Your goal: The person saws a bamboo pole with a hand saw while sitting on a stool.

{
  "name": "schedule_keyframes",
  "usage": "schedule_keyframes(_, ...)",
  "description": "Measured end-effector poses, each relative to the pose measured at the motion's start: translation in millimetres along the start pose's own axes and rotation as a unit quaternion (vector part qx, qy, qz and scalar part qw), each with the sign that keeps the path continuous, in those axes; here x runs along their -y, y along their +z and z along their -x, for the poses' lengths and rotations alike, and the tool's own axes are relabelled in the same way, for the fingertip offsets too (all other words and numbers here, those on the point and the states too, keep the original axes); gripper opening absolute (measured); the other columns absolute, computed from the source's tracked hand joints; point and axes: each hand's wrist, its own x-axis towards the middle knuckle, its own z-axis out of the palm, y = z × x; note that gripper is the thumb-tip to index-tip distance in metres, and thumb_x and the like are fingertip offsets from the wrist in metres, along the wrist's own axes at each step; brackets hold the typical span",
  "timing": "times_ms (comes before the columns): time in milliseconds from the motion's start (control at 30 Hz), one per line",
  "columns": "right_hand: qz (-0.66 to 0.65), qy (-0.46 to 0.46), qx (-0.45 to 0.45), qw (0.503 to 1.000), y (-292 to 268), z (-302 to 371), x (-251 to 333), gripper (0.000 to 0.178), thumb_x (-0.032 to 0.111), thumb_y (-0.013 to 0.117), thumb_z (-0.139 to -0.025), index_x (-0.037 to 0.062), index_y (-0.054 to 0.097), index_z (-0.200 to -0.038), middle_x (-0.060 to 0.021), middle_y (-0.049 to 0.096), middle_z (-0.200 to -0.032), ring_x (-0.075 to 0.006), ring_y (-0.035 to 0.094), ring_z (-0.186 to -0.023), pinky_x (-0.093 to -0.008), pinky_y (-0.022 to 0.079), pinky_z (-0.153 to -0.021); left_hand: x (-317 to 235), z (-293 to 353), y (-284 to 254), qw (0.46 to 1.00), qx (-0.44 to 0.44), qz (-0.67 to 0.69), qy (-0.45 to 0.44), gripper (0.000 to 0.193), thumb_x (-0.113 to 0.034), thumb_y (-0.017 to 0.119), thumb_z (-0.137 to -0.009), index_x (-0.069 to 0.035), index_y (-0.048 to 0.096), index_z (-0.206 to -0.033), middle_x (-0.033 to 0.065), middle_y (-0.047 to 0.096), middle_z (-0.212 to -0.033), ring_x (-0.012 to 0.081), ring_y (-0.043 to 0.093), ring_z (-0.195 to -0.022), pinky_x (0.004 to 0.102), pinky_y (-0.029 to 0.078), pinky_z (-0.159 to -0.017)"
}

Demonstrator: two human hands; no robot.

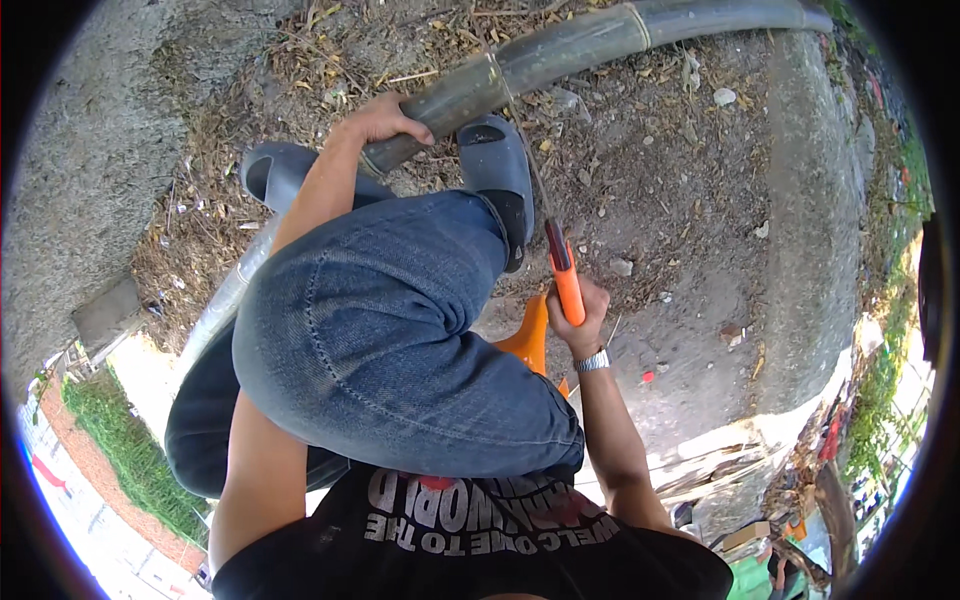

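Here the bamboo pole (560,55) was stretched across the dirt (660,180), its lower end clasped by the left hand (378,118), curled partway round; the orange-handled saw (568,288) was gripped in the closed right hand (590,318), its thin blade laid across the pole.

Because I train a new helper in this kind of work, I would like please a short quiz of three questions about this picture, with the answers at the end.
1. True or false: the right hand grips the orange saw handle.
2. Fill in: the silver band is worn on the ____ wrist.
3. What does the left hand touch? (a) the saw handle (b) the bamboo pole (c) the silver band

Key: 1 true; 2 right; 3 (b).
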Motion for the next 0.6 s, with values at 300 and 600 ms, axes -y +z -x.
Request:
schedule_keyframes(300, -0.003, 0.006, 0.004, 1.0, -8.3, -4.7, 24.0, 0.01, 0.006, 0.074, -0.073, 0.0042, 0.07, -0.082, -0.009, 0.064, -0.067, -0.0271, 0.066, -0.056, -0.0372, 0.053, -0.056, 9.2, 5.9, 1.5, 1.0, -0.022, -0.001, 0.007, 0.097, -0.053, 0.092, -0.054, 0.004, 0.072, -0.13, 0.0225, 0.074, -0.122, 0.0343, 0.071, -0.114, 0.0412, 0.054, -0.098)
schedule_keyframes(600, -0.013, 0.053, -0.077, 0.996, 24.7, -166.6, 130.7, 0.02, 0.017, 0.076, -0.078, -0.0008, 0.067, -0.077, -0.0143, 0.058, -0.058, -0.0262, 0.061, -0.049, -0.0363, 0.05, -0.055, -0.4, 19.6, 25.1, 0.992, -0.107, -0.06, -0.011, 0.093, -0.058, 0.094, -0.052, -0.001, 0.076, -0.124, 0.021, 0.078, -0.117, 0.0344, 0.074, -0.11, 0.0418, 0.055, -0.1)
